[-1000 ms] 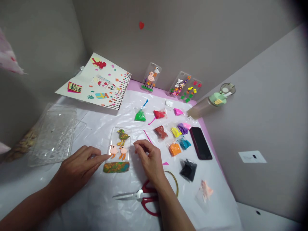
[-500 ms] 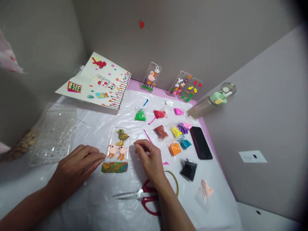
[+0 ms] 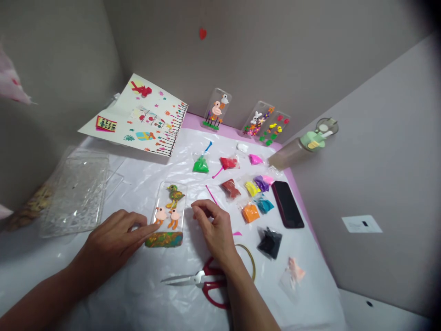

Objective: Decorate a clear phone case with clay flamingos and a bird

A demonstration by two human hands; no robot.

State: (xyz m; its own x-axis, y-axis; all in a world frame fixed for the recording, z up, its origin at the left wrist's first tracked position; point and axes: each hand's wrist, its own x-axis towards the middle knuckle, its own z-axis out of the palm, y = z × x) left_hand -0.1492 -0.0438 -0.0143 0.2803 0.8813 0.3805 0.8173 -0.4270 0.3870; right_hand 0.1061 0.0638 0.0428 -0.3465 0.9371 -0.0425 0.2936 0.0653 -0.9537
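Observation:
A clear phone case (image 3: pixel 162 195) lies flat on the white plastic sheet (image 3: pixel 131 294), carrying an olive-green clay bird (image 3: pixel 175 195) and two pink clay birds (image 3: pixel 160 214) with orange legs. A marbled green-gold clay strip (image 3: pixel 164 239) lies along its lower end. My left hand (image 3: pixel 117 236) has its fingers extended, the index tip on the case's lower left edge. To the right of the case, my right hand (image 3: pixel 215 225) hangs with curled fingers, thumb and index close together, and nothing shows in them. Red-handled scissors (image 3: pixel 203 279) lie below it, partly under my right forearm.
Several small bags of coloured clay (image 3: pixel 230 189) lie to the right, near a black phone (image 3: pixel 287 204) and a tan bottle (image 3: pixel 292 151). Decorated cases (image 3: pixel 217 110) lean at the back. A drawing sheet (image 3: pixel 138 122) and a clear textured tray (image 3: pixel 76 193) lie on the left.
My left hand has slid right, its index tip moving onto the case's lower left edge. My right hand has stayed in about the same place.

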